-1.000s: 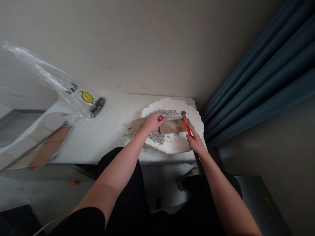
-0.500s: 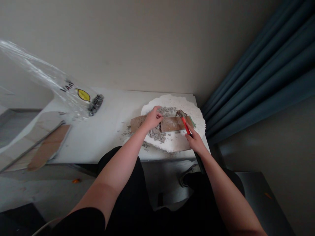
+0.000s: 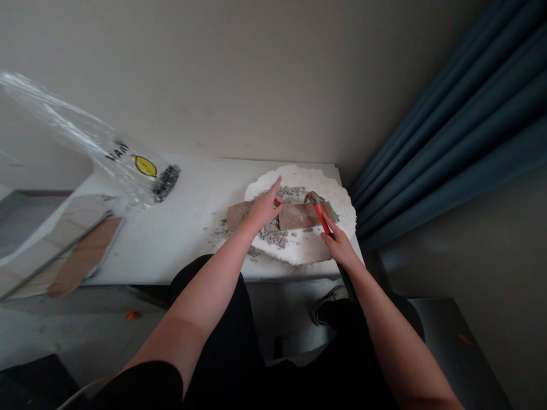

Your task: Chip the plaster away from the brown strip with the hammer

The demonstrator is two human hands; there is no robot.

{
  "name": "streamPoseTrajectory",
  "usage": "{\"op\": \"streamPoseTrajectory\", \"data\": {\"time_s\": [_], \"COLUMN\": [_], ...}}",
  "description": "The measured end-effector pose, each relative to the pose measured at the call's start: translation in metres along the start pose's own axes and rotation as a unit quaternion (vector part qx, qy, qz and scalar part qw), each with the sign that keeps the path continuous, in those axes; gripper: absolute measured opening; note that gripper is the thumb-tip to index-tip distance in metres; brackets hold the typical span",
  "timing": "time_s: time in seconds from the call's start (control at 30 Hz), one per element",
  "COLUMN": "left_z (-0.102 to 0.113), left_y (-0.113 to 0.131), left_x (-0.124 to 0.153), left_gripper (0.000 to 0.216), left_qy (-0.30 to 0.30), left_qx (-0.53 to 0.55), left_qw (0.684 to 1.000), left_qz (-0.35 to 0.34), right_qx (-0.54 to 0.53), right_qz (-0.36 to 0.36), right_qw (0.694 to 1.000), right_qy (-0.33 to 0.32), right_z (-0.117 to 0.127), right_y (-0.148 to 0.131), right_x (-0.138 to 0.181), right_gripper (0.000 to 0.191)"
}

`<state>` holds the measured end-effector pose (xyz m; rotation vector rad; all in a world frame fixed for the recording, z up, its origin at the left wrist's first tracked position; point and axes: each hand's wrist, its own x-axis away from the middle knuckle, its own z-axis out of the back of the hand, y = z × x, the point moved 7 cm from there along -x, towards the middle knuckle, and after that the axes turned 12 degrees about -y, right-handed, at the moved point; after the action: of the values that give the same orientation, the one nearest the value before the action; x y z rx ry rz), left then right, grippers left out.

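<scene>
A long brown tile (image 3: 299, 215) lies across a white foam slab (image 3: 325, 188) on a white table, with grey broken pieces (image 3: 273, 234) scattered around it. My left hand (image 3: 265, 206) rests on the tile's left part, its index finger stretched out toward the wall and the other fingers curled. My right hand (image 3: 339, 245) grips the red handle of a hammer (image 3: 318, 209), whose metal head sits on the tile's right part.
A clear plastic bag (image 3: 106, 156) with a yellow label lies at the table's left. Brown boards (image 3: 81, 256) lean at the left edge. Blue curtains (image 3: 448, 125) hang at the right. My dark-clothed legs are below the table's front edge.
My left index finger has stretched out from a curled hand. The hammer head has shifted slightly left along the tile. The right hand has barely moved.
</scene>
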<state>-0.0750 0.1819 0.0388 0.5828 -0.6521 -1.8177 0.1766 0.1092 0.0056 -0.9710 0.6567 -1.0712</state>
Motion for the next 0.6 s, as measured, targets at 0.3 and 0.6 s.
{"op": "streamPoseTrajectory", "data": {"time_s": [0.3, 0.6], "left_z": [0.007, 0.008], "left_y": [0.009, 0.009], "left_x": [0.001, 0.001], "left_gripper": [0.064, 0.032], "left_qy": [0.024, 0.033], "left_qx": [0.015, -0.008], "left_qw": [0.999, 0.998], "left_qz": [-0.034, -0.044], "right_qx": [0.005, 0.007], "right_qz": [-0.003, -0.006], "right_qw": [1.000, 1.000], "right_qy": [0.000, 0.002], "right_z": [0.000, 0.001], "right_y": [-0.002, -0.002], "right_x": [0.001, 0.001], "right_gripper": [0.069, 0.068]}}
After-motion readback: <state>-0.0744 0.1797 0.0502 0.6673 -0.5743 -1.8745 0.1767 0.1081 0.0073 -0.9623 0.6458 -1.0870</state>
